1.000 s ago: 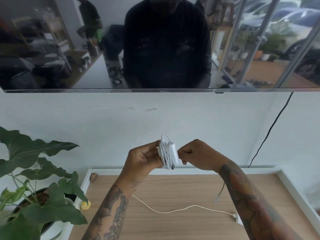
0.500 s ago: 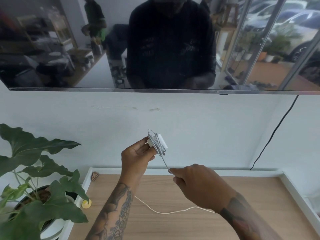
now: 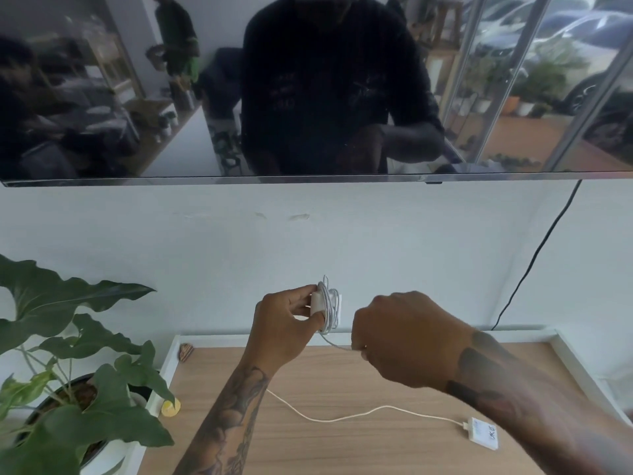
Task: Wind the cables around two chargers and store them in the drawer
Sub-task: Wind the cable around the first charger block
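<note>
My left hand (image 3: 284,323) holds a small white charger (image 3: 325,303) up in front of the wall, with several turns of its white cable around it. A short free length of that cable (image 3: 337,345) runs down and right into my right hand (image 3: 404,341), which pinches it just below and right of the charger. A second white charger (image 3: 483,430) lies flat on the wooden top (image 3: 376,454) at the right, its loose white cable (image 3: 335,419) trailing left behind my left forearm. No drawer is in view.
A potted plant (image 3: 78,378) with broad green leaves stands at the left edge. A small yellow object (image 3: 170,407) and a brown shell-like thing (image 3: 186,352) sit beside the white rim (image 3: 568,354). A dark screen (image 3: 308,87) hangs above; a black cord (image 3: 534,258) drops at right.
My right hand went from the charger down with the cable's free end, then rose to just right of the charger. The left hand kept hold of the charger and turned it.
</note>
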